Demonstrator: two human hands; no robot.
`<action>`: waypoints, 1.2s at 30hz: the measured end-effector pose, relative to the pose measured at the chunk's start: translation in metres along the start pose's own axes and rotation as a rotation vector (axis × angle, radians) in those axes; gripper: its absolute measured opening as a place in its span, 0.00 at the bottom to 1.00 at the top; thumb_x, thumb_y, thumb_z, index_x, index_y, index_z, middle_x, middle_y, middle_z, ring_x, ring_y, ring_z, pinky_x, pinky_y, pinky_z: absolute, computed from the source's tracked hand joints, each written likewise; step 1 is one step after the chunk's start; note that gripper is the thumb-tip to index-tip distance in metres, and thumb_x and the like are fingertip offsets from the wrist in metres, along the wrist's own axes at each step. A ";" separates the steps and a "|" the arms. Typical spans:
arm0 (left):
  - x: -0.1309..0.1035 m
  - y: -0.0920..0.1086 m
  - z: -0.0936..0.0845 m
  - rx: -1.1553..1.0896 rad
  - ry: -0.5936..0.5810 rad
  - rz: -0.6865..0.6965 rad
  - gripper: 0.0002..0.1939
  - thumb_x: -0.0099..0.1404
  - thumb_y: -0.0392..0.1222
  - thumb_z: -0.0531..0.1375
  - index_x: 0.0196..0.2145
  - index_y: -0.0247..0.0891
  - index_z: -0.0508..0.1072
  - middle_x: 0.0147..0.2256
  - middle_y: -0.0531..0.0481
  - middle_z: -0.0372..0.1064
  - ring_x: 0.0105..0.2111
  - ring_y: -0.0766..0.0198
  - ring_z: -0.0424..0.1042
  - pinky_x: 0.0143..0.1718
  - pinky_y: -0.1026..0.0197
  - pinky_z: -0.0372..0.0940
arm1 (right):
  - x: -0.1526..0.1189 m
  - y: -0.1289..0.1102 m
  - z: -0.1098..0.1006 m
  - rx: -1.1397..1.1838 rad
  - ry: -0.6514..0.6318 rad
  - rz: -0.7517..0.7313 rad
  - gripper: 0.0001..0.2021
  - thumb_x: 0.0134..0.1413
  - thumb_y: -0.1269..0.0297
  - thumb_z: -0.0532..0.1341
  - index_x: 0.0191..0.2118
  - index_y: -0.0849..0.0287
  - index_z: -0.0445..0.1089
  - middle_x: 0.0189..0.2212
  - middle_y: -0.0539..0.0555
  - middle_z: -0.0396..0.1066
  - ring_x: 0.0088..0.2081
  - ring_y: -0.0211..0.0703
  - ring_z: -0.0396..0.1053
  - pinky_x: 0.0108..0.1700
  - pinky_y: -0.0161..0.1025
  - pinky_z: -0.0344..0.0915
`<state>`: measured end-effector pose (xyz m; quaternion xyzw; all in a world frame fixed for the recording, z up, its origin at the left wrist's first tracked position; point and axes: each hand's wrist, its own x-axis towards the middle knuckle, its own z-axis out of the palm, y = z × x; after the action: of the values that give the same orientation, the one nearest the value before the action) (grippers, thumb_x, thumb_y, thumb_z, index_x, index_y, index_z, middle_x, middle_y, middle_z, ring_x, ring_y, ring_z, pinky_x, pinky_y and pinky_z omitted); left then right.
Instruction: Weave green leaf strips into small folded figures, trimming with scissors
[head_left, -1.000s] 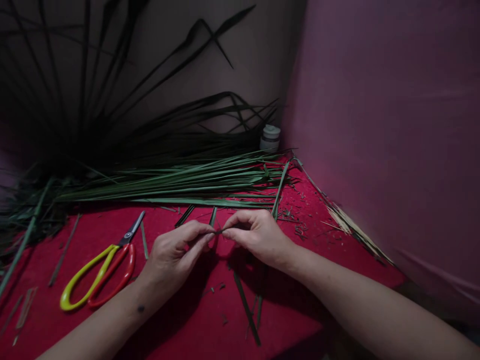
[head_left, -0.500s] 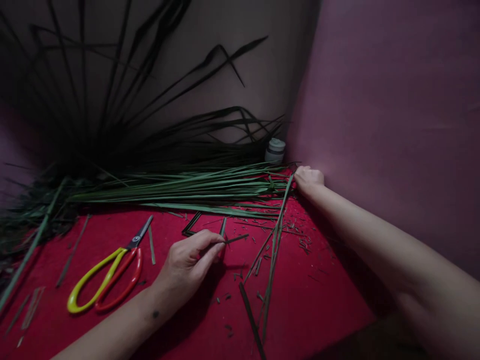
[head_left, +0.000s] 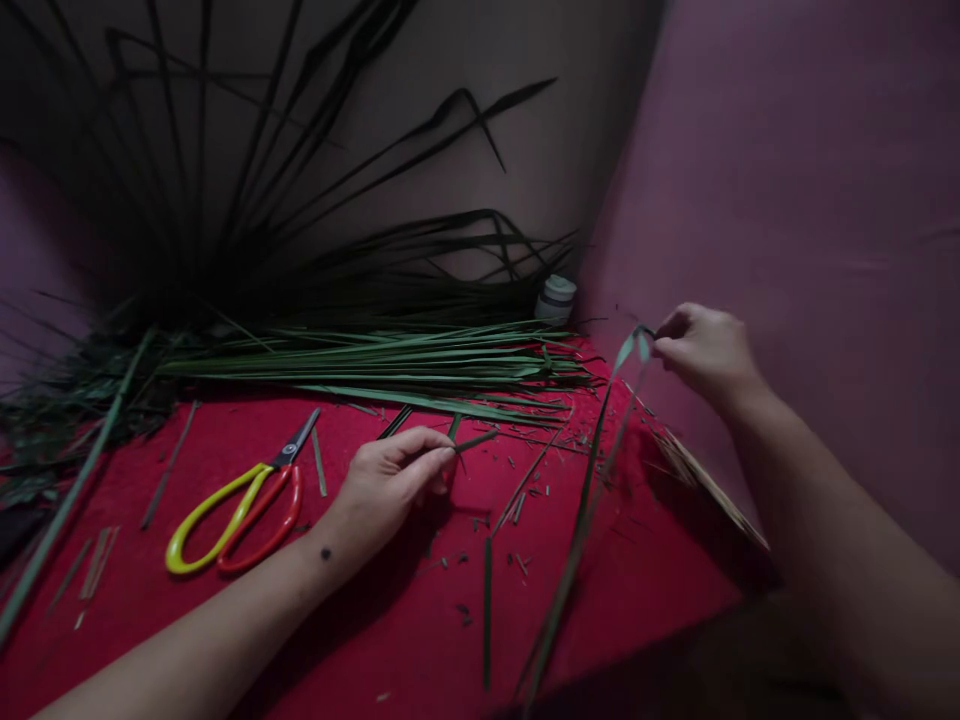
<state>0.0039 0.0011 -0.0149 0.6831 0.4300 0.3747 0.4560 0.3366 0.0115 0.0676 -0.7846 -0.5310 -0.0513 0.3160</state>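
Note:
My left hand (head_left: 397, 478) is closed over the red surface, thumb and fingers pinching a short dark green leaf strip (head_left: 476, 440). Part of what it holds is hidden behind the fingers. At the right, my right hand (head_left: 705, 350) is raised and pinches the top of long thin leaf strips (head_left: 589, 500), which bend over and hang down toward the front edge, blurred at their lower ends. Scissors (head_left: 255, 505) with one yellow and one red handle lie left of my left hand, blades pointing away. Behind both hands lies a bundle of long green leaves (head_left: 390, 365).
A white lidded container (head_left: 556, 298) stands in the back corner. Dark leaf blades (head_left: 330, 110) fan up against the wall. Cut scraps (head_left: 517, 510) litter the red tabletop (head_left: 360, 640). Pale strips (head_left: 701, 470) lie beside the right wall (head_left: 840, 200).
My right hand has moved from the back corner rightward and nearer, lifting the long leaf strips. My left hand keeps its pinch. The view has shifted slightly.

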 end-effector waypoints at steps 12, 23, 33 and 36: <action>-0.008 0.024 0.001 -0.266 0.001 0.028 0.06 0.55 0.39 0.61 0.26 0.34 0.72 0.21 0.53 0.67 0.19 0.70 0.64 0.20 0.67 0.60 | -0.105 -0.032 -0.056 1.070 -0.341 0.214 0.13 0.36 0.72 0.66 0.34 0.59 0.70 0.24 0.50 0.67 0.21 0.32 0.63 0.22 0.32 0.56; -0.021 0.040 0.003 -0.225 -0.094 0.207 0.04 0.56 0.35 0.60 0.24 0.34 0.74 0.29 0.50 0.66 0.23 0.70 0.64 0.23 0.66 0.61 | -0.153 -0.085 0.012 1.322 -0.661 0.262 0.08 0.37 0.69 0.66 0.28 0.60 0.68 0.20 0.46 0.64 0.19 0.29 0.59 0.20 0.30 0.53; -0.016 0.034 0.002 -0.137 -0.062 0.162 0.07 0.57 0.35 0.58 0.23 0.35 0.72 0.22 0.54 0.63 0.23 0.69 0.62 0.26 0.66 0.58 | -0.151 -0.103 0.047 1.316 -0.729 0.128 0.07 0.39 0.67 0.65 0.27 0.62 0.68 0.16 0.43 0.59 0.16 0.27 0.51 0.18 0.29 0.47; -0.014 0.031 0.002 -0.075 -0.038 0.157 0.07 0.57 0.35 0.59 0.22 0.35 0.72 0.21 0.55 0.62 0.23 0.70 0.60 0.26 0.67 0.57 | -0.150 -0.105 0.055 1.305 -0.742 0.169 0.10 0.38 0.62 0.67 0.28 0.61 0.69 0.19 0.44 0.61 0.18 0.28 0.53 0.18 0.29 0.48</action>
<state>0.0081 -0.0193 0.0126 0.7042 0.3520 0.4121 0.4587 0.1675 -0.0540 0.0078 -0.4422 -0.4632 0.5654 0.5197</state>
